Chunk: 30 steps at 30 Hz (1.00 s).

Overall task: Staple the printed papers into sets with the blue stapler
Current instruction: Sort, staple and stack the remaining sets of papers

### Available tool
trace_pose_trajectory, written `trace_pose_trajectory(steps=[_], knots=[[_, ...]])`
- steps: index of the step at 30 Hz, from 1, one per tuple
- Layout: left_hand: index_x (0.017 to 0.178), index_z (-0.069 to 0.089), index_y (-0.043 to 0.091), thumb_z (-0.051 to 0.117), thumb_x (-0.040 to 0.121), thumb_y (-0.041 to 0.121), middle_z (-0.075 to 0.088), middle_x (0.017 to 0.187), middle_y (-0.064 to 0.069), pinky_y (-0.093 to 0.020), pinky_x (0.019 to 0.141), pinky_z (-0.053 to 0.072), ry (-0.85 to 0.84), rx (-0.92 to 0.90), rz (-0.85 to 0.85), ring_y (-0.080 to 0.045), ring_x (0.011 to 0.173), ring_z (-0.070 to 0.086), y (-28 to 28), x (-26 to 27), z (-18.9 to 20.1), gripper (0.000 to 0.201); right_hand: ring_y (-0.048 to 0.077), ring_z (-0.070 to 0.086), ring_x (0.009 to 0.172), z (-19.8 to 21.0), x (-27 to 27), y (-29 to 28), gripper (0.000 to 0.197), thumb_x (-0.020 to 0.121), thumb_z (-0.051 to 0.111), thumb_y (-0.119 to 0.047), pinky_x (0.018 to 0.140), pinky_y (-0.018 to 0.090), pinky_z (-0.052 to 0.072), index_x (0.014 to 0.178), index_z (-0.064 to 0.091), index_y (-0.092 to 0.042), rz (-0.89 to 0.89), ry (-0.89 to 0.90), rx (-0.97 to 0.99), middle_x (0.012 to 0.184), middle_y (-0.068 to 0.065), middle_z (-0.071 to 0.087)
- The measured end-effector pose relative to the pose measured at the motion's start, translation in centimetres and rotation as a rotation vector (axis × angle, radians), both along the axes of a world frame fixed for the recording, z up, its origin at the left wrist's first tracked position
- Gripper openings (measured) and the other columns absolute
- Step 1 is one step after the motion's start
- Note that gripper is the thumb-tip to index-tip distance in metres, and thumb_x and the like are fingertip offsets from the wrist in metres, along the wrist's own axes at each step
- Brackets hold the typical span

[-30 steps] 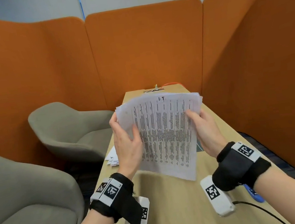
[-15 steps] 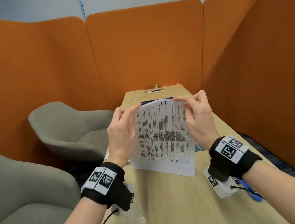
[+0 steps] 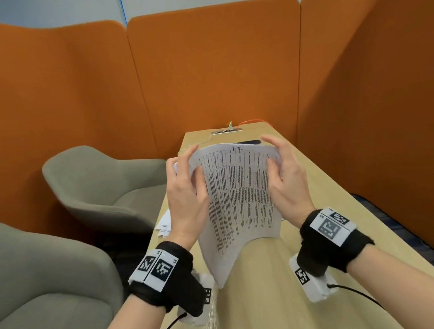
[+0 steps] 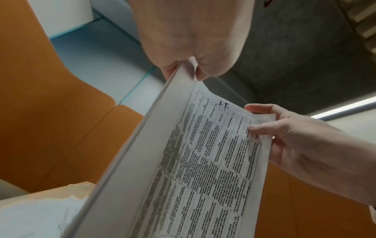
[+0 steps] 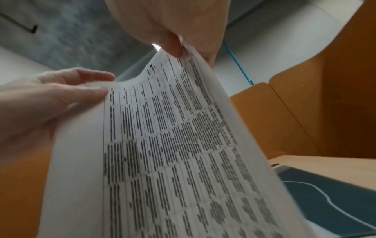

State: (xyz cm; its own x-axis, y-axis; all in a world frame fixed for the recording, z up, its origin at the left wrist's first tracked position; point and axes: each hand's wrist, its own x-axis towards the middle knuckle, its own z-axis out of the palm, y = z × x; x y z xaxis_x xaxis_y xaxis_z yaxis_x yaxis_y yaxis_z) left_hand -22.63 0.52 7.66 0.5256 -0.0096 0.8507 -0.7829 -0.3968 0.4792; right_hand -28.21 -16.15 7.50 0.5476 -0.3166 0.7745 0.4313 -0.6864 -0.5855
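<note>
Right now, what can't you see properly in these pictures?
- Blue stapler: not visible in any view, so I cannot say where it lies.
- Printed papers: the words are too small and blurred in all three views; only "I.T." at the top reads.
- How many sheets: the front page hides the rest.
- Loose papers at the table edge: mostly hidden behind the left hand in the head view.
- Dark folder: cut off by the papers and frame edge, right wrist view.
</note>
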Motion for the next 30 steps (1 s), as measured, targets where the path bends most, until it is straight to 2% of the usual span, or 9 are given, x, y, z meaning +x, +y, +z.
trace_pose_trajectory(steps=[3,7,14,19,23,25,27,28,30], knots=[[0.121,0.058,0.012,0.050,0.094,0.001,0.052,0.104,-0.007,0.001,0.079,0.032,-0.005,-0.050,-0.006,0.016,0.087,0.044,-0.3,0.0,0.6,0.031,0.002,0.051,0.087,0.9,0.3,-0.3,0.043,0.096,0.039,0.002,0.080,0.014,0.042,0.127,0.053,-0.022,-0.013,-0.075,0.057,0.107,0.002,0.057],[0.112,0.061,0.007,0.051,0.092,-0.002,0.052,0.107,-0.012,0.000,0.085,0.034,-0.033,-0.097,0.003,0.018,0.095,0.044,-0.1,0.6,0.9,0.024,0.003,0.044,0.074,0.6,0.3,-0.5,0.041,0.096,0.040,0.003,0.070,0.003,0.035,0.123,0.060,-0.021,-0.074,-0.056,0.010,0.090,0.006,0.044],[0.111,0.061,0.009,0.048,0.094,0.000,0.055,0.106,-0.003,-0.002,0.086,0.034,-0.004,-0.115,0.002,0.012,0.097,0.048,0.4,1.0,0.4,0.024,0.015,0.052,0.086,0.9,0.7,-0.3,0.039,0.094,0.039,0.006,0.078,0.007,0.036,0.115,0.064,-0.013,-0.045,-0.077,0.004,0.097,0.010,0.058],[0.105,0.060,0.007,0.048,0.093,-0.001,0.058,0.102,-0.006,-0.005,0.084,0.037,-0.024,-0.100,0.009,0.003,0.094,0.051,0.7,1.1,1.0,0.019,0.012,0.051,0.088,1.4,0.9,0.2,0.035,0.095,0.039,0.003,0.079,0.004,0.035,0.114,0.064,-0.013,-0.043,-0.068,-0.004,0.099,0.010,0.059],[0.115,0.056,0.009,0.047,0.094,0.002,0.057,0.106,-0.006,-0.010,0.086,0.041,0.009,-0.112,0.001,0.001,0.094,0.051,0.9,1.1,1.0,0.024,0.014,0.056,0.093,1.5,1.0,0.3,0.036,0.095,0.039,0.001,0.086,0.029,0.047,0.116,0.062,-0.016,-0.034,-0.044,0.027,0.106,0.006,0.063],[0.131,0.043,0.011,0.047,0.095,0.004,0.055,0.102,0.007,-0.012,0.087,0.043,0.086,-0.199,-0.032,0.003,0.094,0.054,0.9,0.5,1.1,0.037,0.014,0.057,0.085,1.5,0.9,0.3,0.037,0.095,0.042,-0.003,0.081,0.033,0.048,0.125,0.053,-0.022,-0.026,-0.040,0.097,0.109,-0.001,0.063],[0.139,0.031,0.014,0.049,0.095,0.005,0.047,0.095,0.023,-0.006,0.084,0.042,0.211,-0.300,-0.079,0.013,0.089,0.056,1.1,0.1,0.7,0.048,0.021,0.062,0.085,1.4,0.7,0.4,0.038,0.097,0.046,-0.011,0.079,0.039,0.052,0.129,0.042,-0.030,0.036,0.018,0.243,0.108,0.000,0.064],[0.137,0.032,0.017,0.050,0.095,0.007,0.049,0.094,0.025,-0.010,0.085,0.046,0.271,-0.333,-0.102,0.012,0.089,0.058,1.2,0.1,0.4,0.047,0.024,0.065,0.087,1.3,0.6,0.4,0.034,0.098,0.047,-0.015,0.079,0.043,0.054,0.126,0.041,-0.033,0.086,0.069,0.343,0.105,0.004,0.065],[0.122,0.040,0.022,0.051,0.094,0.012,0.057,0.094,0.020,-0.035,0.087,0.053,0.350,-0.357,-0.114,-0.001,0.089,0.062,1.3,0.4,0.0,0.031,0.025,0.067,0.094,1.3,0.5,0.6,0.017,0.099,0.045,-0.019,0.083,0.048,0.056,0.109,0.045,-0.033,0.181,0.172,0.517,0.105,0.008,0.066]])
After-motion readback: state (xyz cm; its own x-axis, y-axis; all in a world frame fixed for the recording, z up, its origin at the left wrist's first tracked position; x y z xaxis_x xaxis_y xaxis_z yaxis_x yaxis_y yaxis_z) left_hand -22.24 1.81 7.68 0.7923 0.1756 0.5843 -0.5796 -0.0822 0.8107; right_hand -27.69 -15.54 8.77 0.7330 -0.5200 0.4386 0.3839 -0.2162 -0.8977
